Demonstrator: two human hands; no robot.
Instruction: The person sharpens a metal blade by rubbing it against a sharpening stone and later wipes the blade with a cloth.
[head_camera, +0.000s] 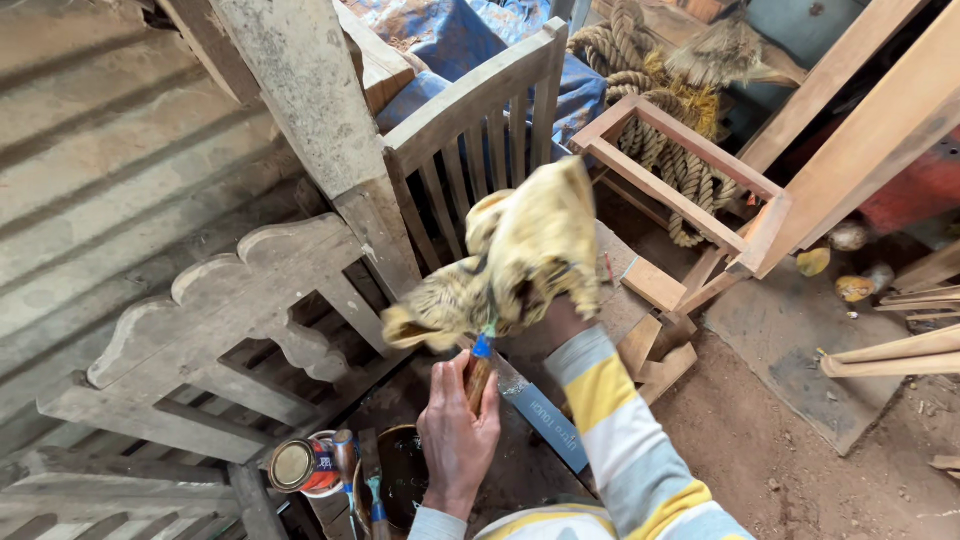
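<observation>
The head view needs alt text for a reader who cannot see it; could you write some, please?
A person's right hand wraps a yellow rag around the head of a paintbrush, whose wooden handle the left hand grips. Below sit a dark bowl and a small tin; unfinished wooden chair frames surround them.

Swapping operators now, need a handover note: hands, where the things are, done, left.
Left hand: shut on the wooden handle of a paintbrush, bristle end hidden inside the rag.
Right hand: mostly hidden, holds the stained yellow rag bunched around the brush tip.
Below: dark bowl of liquid with a second brush beside it, small lidded tin.
Grey wooden chair stands ahead.
Done: brush is wrapped in the rag.
Left: cannot tell whether the bristles are clean.
</observation>
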